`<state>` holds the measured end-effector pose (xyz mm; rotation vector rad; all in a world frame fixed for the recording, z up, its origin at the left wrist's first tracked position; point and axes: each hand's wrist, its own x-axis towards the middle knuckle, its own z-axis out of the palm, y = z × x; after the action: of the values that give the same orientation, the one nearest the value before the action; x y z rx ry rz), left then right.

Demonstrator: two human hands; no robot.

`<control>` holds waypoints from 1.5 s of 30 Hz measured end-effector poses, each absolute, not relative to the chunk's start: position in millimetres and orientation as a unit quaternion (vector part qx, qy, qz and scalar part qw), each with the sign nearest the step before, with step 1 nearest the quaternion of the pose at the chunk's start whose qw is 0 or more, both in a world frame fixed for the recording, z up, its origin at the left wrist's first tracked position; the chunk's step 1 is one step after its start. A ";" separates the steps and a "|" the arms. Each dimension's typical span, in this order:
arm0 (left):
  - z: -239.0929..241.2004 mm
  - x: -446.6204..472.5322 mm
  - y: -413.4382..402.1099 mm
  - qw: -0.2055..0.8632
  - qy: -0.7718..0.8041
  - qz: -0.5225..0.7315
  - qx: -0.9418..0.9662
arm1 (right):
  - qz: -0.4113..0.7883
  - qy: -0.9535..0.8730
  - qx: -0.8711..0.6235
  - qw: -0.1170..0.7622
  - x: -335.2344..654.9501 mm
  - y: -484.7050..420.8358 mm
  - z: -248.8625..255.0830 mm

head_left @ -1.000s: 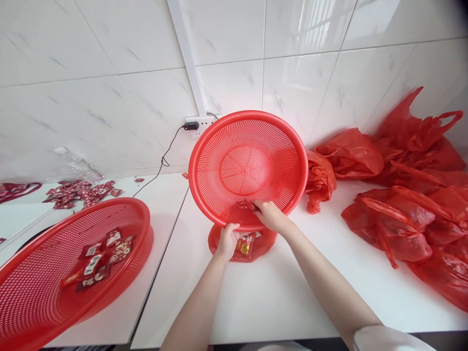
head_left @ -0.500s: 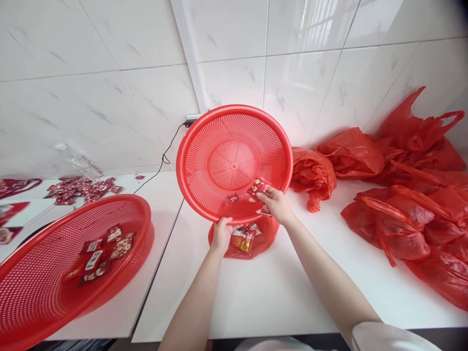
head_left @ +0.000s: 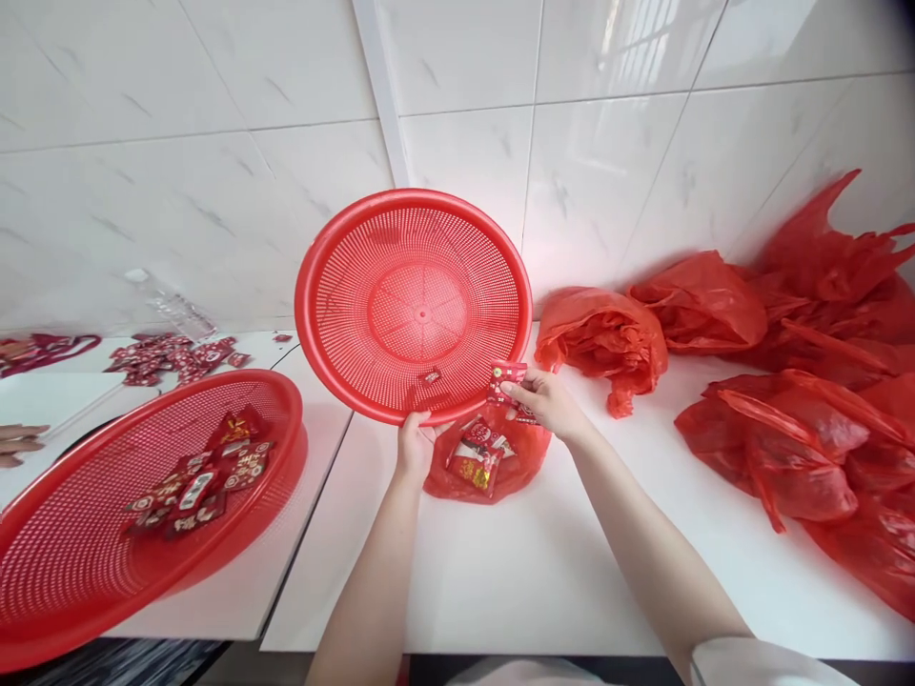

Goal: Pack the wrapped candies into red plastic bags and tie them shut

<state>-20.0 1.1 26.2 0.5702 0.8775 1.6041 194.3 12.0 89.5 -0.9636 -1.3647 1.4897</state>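
Right grip pinches red packets beside the tilted basket, its rim clasped in my left grip; I'd judge this step as taking packets out, near the open bag; next calls for holding the rim steady around one small packet inside.

There are two red baskets, the raised basket and a tilted basket left of it. Two grips, left grip and right grip, are at the raised basket's lower rim; one co-worker's hand is far left of it. Inside it lies one loose packet; at least two held packets are at its lower right. One open bag is below it, one bottle left. Heaped bags on its right overlap past counting.
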 end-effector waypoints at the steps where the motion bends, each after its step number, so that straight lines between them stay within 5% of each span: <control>1: 25.5 -22.3 2.4 0.567 0.376 0.692 0.242 | 0.587 -0.557 -0.394 0.436 194.5 10.7 91.5; 7: 25.5 -28.6 5.3 0.546 0.379 0.705 0.248 | 0.486 -0.623 -0.445 0.421 192.7 7.2 92.1; 14: 24.8 -24.3 4.4 0.539 0.383 0.709 0.246 | 0.248 -0.780 -0.535 0.213 190.7 12.2 68.3; 21: 30.3 -15.9 -1.5 0.556 0.371 0.698 0.259 | 0.275 -0.746 -0.518 0.315 183.6 8.2 77.5; 32: 24.3 -1.0 -14.0 0.605 0.396 0.626 0.293 | 0.099 -0.797 -0.477 0.358 163.1 13.4 87.1; 37: 21.9 11.9 -21.7 0.623 0.387 0.613 0.293 | 0.145 -0.846 -0.456 0.235 143.3 15.3 75.7; 45: 25.7 0.3 -12.8 0.598 0.390 0.636 0.294 | 0.233 -0.882 -0.253 0.321 174.7 0.5 62.3</control>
<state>0.3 -12.8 25.7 0.6821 0.9039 1.4756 174.7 0.5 62.3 -0.6656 -2.3185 0.6118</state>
